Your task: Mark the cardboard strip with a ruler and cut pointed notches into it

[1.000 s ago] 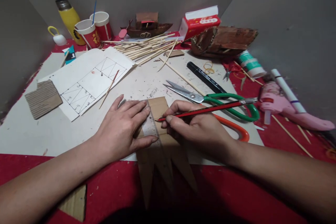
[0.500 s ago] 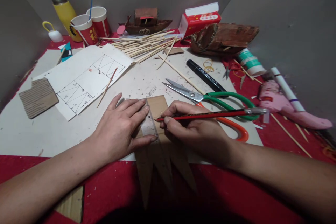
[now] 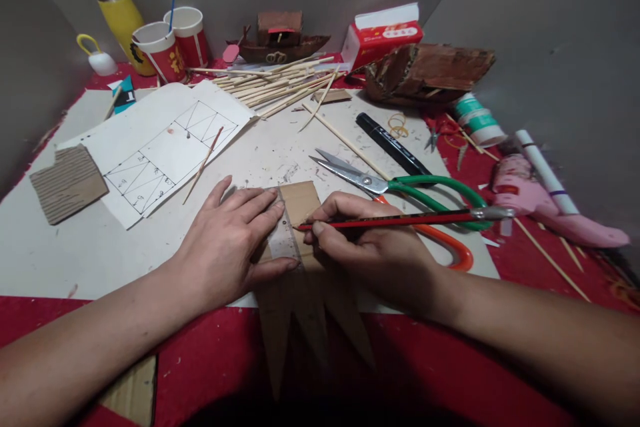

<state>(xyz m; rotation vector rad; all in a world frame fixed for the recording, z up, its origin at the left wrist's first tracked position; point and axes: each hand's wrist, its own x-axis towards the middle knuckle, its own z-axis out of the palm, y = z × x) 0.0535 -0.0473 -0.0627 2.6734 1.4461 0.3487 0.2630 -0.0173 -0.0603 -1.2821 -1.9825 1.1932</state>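
Observation:
My left hand [image 3: 235, 233] lies flat with its fingers spread, pressing a clear plastic ruler [image 3: 283, 240] onto a piece of brown cardboard [image 3: 300, 197]. The near end of that cardboard is cut into long pointed strips over the red cloth. Between the thumb and fingers of my right hand [image 3: 370, 247] is a red pencil [image 3: 400, 221], its tip touching the cardboard beside the ruler's right edge. Just behind my right hand rest scissors [image 3: 367, 180] with one green and one orange handle, partly covered by the hand and pencil.
A paper drawing [image 3: 150, 153] and a corrugated cardboard scrap [image 3: 70, 183] lie left. Wooden sticks [image 3: 280, 87], two cups [image 3: 160, 53], a yellow bottle [image 3: 123, 23] and two brown model boats [image 3: 280, 43] stand behind. A black marker [image 3: 393, 143] and pink glue gun [image 3: 520, 180] are right.
The view has shifted slightly. Both hands, the ruler and the cardboard stay almost where they were, and the pencil tip remains at the ruler's edge.

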